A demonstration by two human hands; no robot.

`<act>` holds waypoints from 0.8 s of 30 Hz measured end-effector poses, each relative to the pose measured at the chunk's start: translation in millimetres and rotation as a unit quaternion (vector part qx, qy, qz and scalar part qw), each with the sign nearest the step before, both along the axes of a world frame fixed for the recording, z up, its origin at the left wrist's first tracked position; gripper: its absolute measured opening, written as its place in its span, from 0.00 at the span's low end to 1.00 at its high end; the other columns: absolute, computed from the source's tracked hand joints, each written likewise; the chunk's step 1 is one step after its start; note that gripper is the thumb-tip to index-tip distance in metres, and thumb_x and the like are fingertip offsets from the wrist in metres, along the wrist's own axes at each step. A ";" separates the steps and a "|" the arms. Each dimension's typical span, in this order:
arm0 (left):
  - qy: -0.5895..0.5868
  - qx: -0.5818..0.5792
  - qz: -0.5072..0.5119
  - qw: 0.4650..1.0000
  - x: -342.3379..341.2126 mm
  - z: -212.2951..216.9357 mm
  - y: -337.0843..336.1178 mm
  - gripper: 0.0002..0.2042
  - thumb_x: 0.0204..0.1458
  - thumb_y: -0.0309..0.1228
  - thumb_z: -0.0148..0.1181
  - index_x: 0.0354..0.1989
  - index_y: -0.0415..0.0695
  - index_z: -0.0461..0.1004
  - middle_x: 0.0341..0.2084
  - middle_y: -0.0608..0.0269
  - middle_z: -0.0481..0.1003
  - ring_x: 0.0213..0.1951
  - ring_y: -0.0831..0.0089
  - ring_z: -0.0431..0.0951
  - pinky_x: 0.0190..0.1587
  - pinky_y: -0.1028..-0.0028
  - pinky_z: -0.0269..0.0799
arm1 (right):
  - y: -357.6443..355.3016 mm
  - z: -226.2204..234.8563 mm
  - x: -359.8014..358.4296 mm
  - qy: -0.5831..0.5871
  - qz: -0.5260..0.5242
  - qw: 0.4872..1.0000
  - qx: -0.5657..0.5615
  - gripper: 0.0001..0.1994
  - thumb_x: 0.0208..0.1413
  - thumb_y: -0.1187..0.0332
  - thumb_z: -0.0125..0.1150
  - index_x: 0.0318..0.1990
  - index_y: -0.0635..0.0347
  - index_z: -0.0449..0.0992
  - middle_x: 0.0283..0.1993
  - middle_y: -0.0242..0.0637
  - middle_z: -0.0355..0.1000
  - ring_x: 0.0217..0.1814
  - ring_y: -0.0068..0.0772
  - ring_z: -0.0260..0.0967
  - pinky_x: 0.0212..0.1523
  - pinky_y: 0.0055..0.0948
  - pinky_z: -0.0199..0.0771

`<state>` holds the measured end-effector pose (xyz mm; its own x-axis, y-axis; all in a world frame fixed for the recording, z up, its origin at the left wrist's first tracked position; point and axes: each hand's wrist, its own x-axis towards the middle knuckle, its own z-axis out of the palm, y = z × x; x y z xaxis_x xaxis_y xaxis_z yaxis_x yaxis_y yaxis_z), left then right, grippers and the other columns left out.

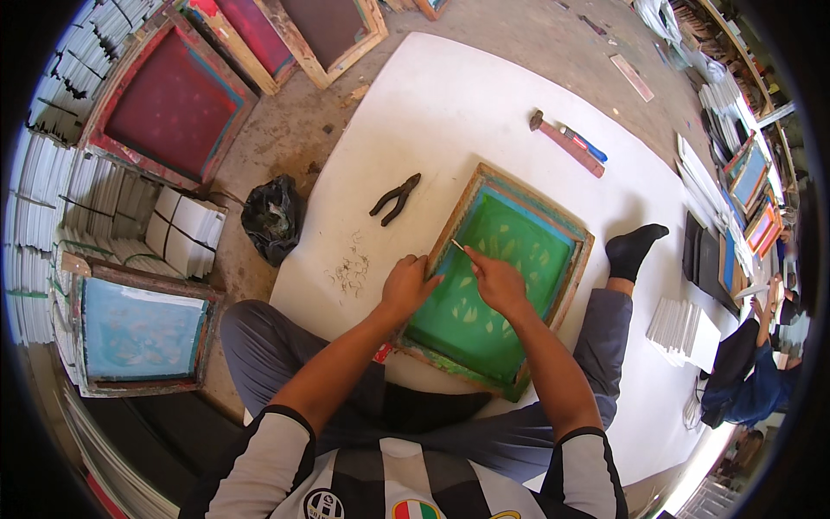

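Observation:
A wooden screen-printing frame (572, 322) with green mesh lies slanted between my legs, pale leaf-shaped marks across the mesh. My left hand (408, 287) is closed on the frame's left rail, thumb over the inner edge. Above the mesh, my right hand (499, 282) pinches a short thin tool (457, 245); its light tip points at the left rail, and my fingers hide the rest. Black-handled pliers (395, 200) lie to the left of the frame, with a scatter of small bent staples (353, 270) nearer to me.
Beyond the frame lie a hammer (566, 143) and a blue-and-red screwdriver (584, 144) on the white sheet (450, 95). At left are a black bag (273, 220), a blue-mesh frame (143, 329) and a maroon-mesh frame (173, 102). Another person (761, 372) sits at far right.

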<state>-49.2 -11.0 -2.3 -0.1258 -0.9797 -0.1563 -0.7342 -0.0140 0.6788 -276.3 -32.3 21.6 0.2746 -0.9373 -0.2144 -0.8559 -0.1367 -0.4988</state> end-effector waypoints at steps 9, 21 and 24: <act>0.022 -0.012 0.000 1.000 0.2 -6.4 6.3 0.21 0.52 0.36 0.70 0.49 0.34 0.77 0.37 0.45 0.76 0.45 0.47 0.78 0.48 0.55 0.75 | 0.3 31.1 15.1 0.164 0.039 0.986 0.012 0.25 0.67 0.64 0.51 0.71 0.34 0.68 0.38 0.47 0.77 0.36 0.53 0.79 0.38 0.52 0.79; 0.002 -0.010 -0.030 1.000 2.8 -10.8 -2.6 0.18 0.47 0.35 0.73 0.40 0.33 0.78 0.34 0.44 0.77 0.41 0.45 0.79 0.46 0.54 0.76 | -13.7 41.0 21.4 0.197 0.120 0.971 0.062 0.27 0.69 0.68 0.47 0.76 0.47 0.61 0.38 0.54 0.77 0.39 0.56 0.79 0.35 0.54 0.79; 0.001 -0.016 -0.030 0.999 7.5 -11.9 0.3 0.18 0.47 0.35 0.73 0.39 0.34 0.78 0.34 0.44 0.77 0.41 0.45 0.79 0.46 0.54 0.76 | -16.7 39.8 24.2 0.175 0.105 0.973 0.104 0.25 0.71 0.66 0.45 0.75 0.42 0.62 0.41 0.52 0.77 0.42 0.56 0.79 0.42 0.55 0.78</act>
<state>-41.7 -10.7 -14.2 -0.1850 -0.9747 -0.1252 -0.7316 0.0516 0.6798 -252.1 -49.0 61.4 0.3321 -0.7950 -0.5077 -0.9423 -0.2548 -0.2173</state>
